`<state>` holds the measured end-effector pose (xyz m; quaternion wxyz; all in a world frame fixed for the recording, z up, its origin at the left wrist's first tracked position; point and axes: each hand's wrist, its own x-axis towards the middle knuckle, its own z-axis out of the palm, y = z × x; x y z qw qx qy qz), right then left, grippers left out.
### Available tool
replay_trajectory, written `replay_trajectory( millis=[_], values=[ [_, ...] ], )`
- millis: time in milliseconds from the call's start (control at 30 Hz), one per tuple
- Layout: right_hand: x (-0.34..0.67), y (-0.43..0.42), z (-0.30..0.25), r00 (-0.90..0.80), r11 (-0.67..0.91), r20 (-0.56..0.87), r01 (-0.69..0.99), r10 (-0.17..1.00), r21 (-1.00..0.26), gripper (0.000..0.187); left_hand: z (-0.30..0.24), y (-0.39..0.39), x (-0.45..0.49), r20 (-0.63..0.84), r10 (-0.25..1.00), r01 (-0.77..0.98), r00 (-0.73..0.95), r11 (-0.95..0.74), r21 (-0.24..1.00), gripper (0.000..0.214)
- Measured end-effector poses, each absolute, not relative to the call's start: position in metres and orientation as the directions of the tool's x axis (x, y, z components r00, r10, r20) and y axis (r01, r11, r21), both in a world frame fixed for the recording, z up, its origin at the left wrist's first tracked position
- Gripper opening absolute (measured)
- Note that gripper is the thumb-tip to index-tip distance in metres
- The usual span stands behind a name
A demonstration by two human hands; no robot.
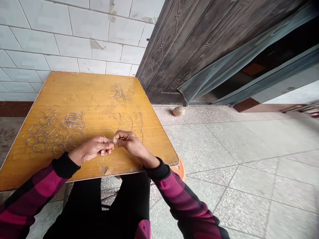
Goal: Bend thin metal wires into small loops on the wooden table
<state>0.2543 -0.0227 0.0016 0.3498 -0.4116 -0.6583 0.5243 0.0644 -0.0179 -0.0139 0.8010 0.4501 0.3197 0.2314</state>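
Observation:
Both hands meet over the near part of a yellow wooden table (99, 113). Between them is a thin, curved metal wire (107, 137), its loop standing up above the fingertips. My left hand (93, 149) pinches the wire from the left, thumb against fingers. From the right, my right hand (128, 142) pinches it too, fingers curled. Another thin wire end hangs below my left hand. A tangled heap of bent wire pieces (72, 121) lies left of my hands. Just beyond my right hand are several wire pieces with looped ends (138, 133).
A smaller wire pile (119, 93) lies at the table's far right, and a lone bent wire (71, 99) at the far left. White tiled wall (82, 39) stands behind. An orange stool (181, 169) is partly under the right corner. A round object (178, 111) sits by the dark door (174, 49).

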Motion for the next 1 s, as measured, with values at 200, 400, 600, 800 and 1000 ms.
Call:
replay_trajectory(
  millis=[200, 400, 600, 800, 1000],
  values=[
    [0.269, -0.017, 0.017, -0.384, 0.076, -0.035, 0.271, 0.923, -0.96, 0.018, -0.012, -0.022, 0.066, -0.356, 0.637, -0.007, 0.683, 0.494, 0.87, 0.025],
    [0.281, -0.01, 0.029, -0.401, 0.096, -0.044, 0.325, 0.915, -0.941, 0.019, -0.013, -0.025, 0.068, -0.364, 0.582, 0.097, 0.727, 0.438, 0.894, 0.022],
    [0.288, -0.005, 0.037, -0.396, 0.056, -0.06, 0.275, 0.916, -0.96, 0.019, -0.014, -0.031, 0.073, -0.129, 0.706, 0.152, 0.696, 0.031, 0.988, 0.02],
    [0.299, 0.002, 0.03, -0.383, 0.021, -0.101, 0.301, 0.918, -0.953, 0.019, -0.021, -0.044, 0.078, 0.239, 0.729, 0.282, 0.641, -0.513, 0.811, 0.019],
    [0.308, 0.003, 0.027, -0.392, 0.012, -0.134, 0.347, 0.91, -0.938, 0.019, -0.024, -0.046, 0.076, 0.306, 0.619, 0.465, 0.724, -0.764, 0.447, 0.028]
  ],
)
